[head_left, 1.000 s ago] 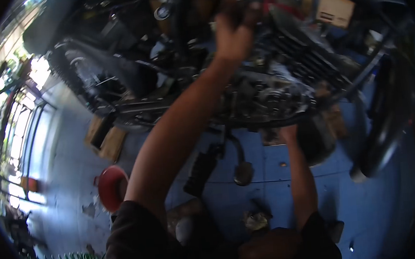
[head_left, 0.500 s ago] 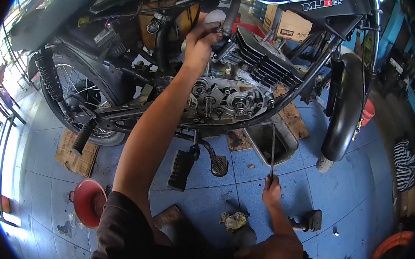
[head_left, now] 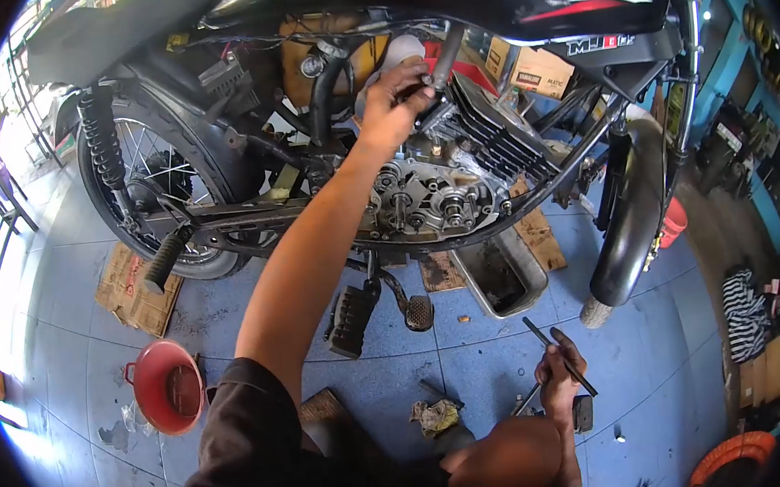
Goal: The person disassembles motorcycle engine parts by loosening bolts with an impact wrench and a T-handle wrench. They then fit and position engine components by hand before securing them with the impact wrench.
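Holding a thin rod (head_left: 534, 330) above the tiled floor (head_left: 475, 366), the right hand (head_left: 561, 372) could drop it should its curled grip slip, while the left hand (head_left: 394, 109), half-curled by the motorcycle engine (head_left: 451, 203), hides whether it grips anything.

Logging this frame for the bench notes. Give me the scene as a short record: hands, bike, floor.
left grip: by the cylinder fins; unclear if it holds anything
right grip: closed around a dark rod, away from the engine
bike: engine side open, shafts exposed
pan: on the floor below the engine, dark inside
bucket: red, on the floor, left of the left sleeve
rag: crumpled on the floor
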A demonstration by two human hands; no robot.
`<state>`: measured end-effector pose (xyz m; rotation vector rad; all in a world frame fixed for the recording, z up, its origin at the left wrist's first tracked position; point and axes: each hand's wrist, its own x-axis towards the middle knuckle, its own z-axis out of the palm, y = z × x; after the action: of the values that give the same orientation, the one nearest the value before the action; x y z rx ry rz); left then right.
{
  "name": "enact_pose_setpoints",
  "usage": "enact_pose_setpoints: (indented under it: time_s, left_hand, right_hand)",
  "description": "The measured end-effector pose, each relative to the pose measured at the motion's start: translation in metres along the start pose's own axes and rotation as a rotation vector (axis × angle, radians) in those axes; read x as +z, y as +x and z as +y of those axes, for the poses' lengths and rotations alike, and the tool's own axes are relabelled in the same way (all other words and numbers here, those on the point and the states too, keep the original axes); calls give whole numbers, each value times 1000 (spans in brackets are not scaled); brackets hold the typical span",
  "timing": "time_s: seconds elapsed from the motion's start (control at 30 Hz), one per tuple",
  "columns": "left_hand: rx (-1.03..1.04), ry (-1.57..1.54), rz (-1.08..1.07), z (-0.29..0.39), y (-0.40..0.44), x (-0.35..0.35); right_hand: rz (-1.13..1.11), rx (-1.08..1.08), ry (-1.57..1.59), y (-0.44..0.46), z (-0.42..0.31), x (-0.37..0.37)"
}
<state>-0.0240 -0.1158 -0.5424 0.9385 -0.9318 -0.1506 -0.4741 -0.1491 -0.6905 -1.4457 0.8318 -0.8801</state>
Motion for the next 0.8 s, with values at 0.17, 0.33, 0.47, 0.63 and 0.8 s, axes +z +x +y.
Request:
enact_pose_setpoints:
  time_s: [0.17, 0.33, 0.47, 0.63, 0.8]
  left_hand:
    - [-28, 80, -35, 4, 0, -1]
    - [178, 111, 4, 5, -1, 3]
    - [278, 323, 50, 8, -5, 0]
    - [166, 205, 28, -4, 1, 0]
    - [120, 257, 85, 3, -3, 5]
  right_hand:
    - [-72, -493, -146, 10, -117, 24]
    - [181, -1217, -1347, -19, -255, 39]
    - [102, -259, -1057, -28, -278, 9]
    - [8, -270, -671, -53, -250, -4]
    - [280, -914, -689, -61, -245, 62]
